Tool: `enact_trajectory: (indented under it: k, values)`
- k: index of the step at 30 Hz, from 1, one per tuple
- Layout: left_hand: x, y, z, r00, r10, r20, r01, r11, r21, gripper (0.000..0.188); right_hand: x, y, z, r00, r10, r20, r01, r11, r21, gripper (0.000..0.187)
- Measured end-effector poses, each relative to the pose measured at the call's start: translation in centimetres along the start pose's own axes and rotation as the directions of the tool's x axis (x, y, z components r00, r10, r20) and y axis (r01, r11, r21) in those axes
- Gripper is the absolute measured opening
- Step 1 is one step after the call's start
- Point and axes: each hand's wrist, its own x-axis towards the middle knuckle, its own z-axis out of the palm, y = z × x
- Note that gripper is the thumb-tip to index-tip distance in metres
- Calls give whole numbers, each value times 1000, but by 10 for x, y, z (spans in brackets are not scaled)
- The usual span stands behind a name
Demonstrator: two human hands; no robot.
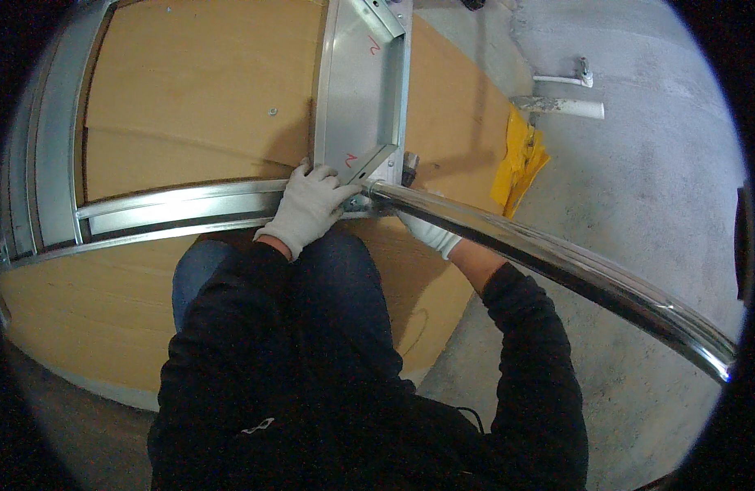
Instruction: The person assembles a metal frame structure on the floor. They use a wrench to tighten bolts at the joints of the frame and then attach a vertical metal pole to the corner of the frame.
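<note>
My left hand (306, 206), in a white glove, is closed over the corner of a silver metal frame (185, 204), its thumb pointing right toward a small slanted brace (369, 167). A long shiny metal tube (557, 248) runs from that corner out to the lower right. Behind the tube, my right hand (429, 232) reaches up to the corner from below, also gloved in white. Its fingers are hidden by the tube and frame. Just beyond the tube's near end shows a dark object with a metallic tip (409, 168), its kind unclear.
Brown board or cardboard (197, 98) lies under the frame. A wide metal panel (353, 90) extends away from the corner. A crumpled yellow sheet (521, 164) sits at the board's right edge. A white pipe (570, 106) sticks out near the grey concrete surface (639, 180).
</note>
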Motion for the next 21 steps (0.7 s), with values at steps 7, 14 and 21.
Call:
enact_trajectory:
  k: [7,14,21]
  values:
    - [-1,0,2,1000,-15,13,15,1000,9,46,7,-62,54,761,648,2,-181,210,961,26]
    - [2,3,1,1000,-7,24,6,1000,29,48,8,-93,52,714,663,225,191,-494,848,21]
    - [11,6,2,999,20,-39,-21,999,-28,43,-25,-33,69,774,612,-163,-203,484,851,28]
